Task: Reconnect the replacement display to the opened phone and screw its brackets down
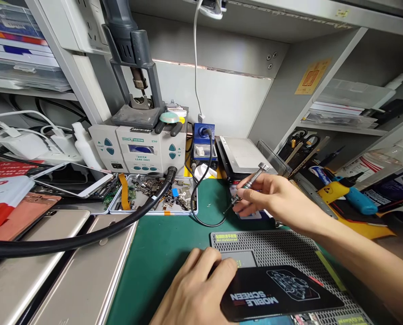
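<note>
My right hand (255, 194) is closed around a slim metal precision screwdriver (252, 177), held at a slant. Its knurled end points up and right, and its thin tip points down over the green mat (164, 234). Low in the view, my left hand (201, 284) has bent fingers against the left end of a black flat panel (275, 289) printed "MOBILE SCREEN", which appears upside down. Part of that grip is hidden. The panel lies above a grey perforated pad (272, 241). Blue and circuit-like parts show under its lower edge.
A tray of small boards (159, 207) sits behind. A thick black hose (86, 237) crosses the left side over phones. Behind stands a hot-air station (140, 149) and a small blue device (204, 144). Tools, including a yellow-and-blue one (353, 198), lie at right.
</note>
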The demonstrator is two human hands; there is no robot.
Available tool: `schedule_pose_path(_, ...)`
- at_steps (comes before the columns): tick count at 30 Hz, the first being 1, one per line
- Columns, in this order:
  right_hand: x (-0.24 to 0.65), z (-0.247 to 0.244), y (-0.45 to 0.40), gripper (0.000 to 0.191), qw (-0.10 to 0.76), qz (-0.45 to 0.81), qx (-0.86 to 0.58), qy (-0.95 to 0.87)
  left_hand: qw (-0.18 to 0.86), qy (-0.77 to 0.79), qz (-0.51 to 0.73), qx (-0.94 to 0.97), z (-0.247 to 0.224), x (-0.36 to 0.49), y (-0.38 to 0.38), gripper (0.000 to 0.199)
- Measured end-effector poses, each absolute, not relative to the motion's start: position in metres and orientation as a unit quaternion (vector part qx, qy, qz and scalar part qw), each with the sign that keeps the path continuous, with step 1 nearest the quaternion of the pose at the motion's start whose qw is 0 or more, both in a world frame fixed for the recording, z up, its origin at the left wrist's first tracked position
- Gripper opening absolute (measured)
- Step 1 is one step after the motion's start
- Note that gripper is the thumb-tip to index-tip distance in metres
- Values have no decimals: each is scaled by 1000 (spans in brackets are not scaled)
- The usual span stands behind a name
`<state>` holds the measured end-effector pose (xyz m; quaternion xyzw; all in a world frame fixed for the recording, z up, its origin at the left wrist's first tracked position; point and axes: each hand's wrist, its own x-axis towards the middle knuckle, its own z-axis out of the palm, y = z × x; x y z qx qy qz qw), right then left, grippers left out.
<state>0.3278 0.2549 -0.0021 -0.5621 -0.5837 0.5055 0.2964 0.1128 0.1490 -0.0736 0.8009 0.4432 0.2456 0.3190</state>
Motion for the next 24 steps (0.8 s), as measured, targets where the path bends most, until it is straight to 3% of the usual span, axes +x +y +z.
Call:
schedule_pose_path(7, 334, -1, 243, 31, 307, 553, -547, -548, 342, 446, 207, 801, -66, 117, 150, 26)
schedule_pose_path(18, 349, -2, 215, 31, 354, 570, -549, -499, 288, 422, 283, 812, -65, 113, 146, 43)
schedule_pose_path(24, 353, 1, 205, 29, 379, 587, -527, -484, 145, 347, 314, 872, -61, 116, 144, 33)
